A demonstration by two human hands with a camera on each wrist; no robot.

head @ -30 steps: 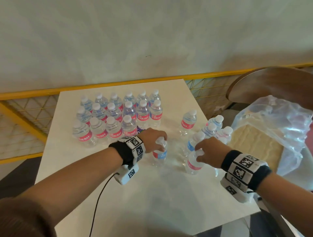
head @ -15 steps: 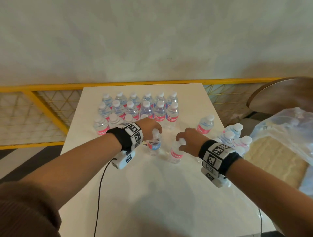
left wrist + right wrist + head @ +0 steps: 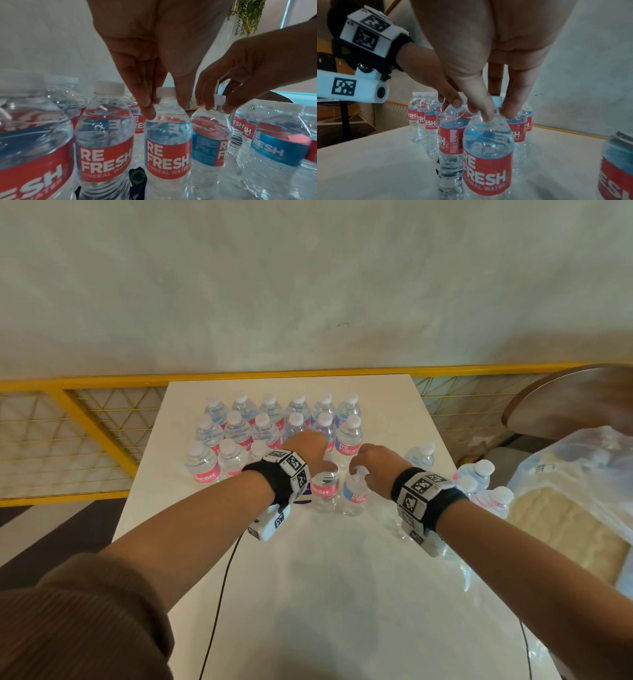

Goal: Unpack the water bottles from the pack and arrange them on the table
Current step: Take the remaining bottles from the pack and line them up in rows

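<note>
Several small water bottles with red and blue labels stand in rows at the far half of the white table. My left hand pinches the neck of one bottle, which stands on the table. Beside it, my right hand pinches the cap and neck of a second bottle. Both bottles are upright, side by side, just in front of the rows. A few loose bottles stand near the table's right edge.
The torn clear plastic pack wrap lies at the right on a cushioned seat, below a round wooden chair back. A yellow railing runs behind and to the left of the table. Cables trail over the near tabletop.
Both hands have carried their bottles leftward and farther back, from beside the loose bottles at the right to just in front of the rows. The two bottles now stand close together.
</note>
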